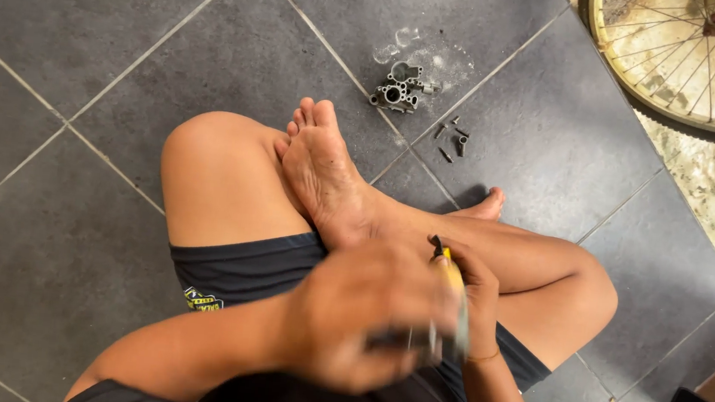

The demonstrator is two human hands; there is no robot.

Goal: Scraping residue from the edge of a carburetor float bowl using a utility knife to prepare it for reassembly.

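Seated view, legs crossed on a grey tiled floor (69, 46). My left hand (364, 318) and right hand (474, 293) are together over my lap, both blurred. The right hand is closed on a yellow-handled tool (453, 274), whose dark tip pokes up above my fingers; the tool looks like a screwdriver, though blur hides its shaft. The left hand is curled in front of the right, touching the tool's lower part; I cannot tell whether it grips anything else. My bare foot (321, 172) rests sole-up on the opposite leg. Beyond the toes, well apart from my hands, a grey metal casting (398, 88) with round bores lies on the floor. Just beside it lie several small dark screws (455, 141). A bicycle wheel (689, 58) fills the upper right corner.
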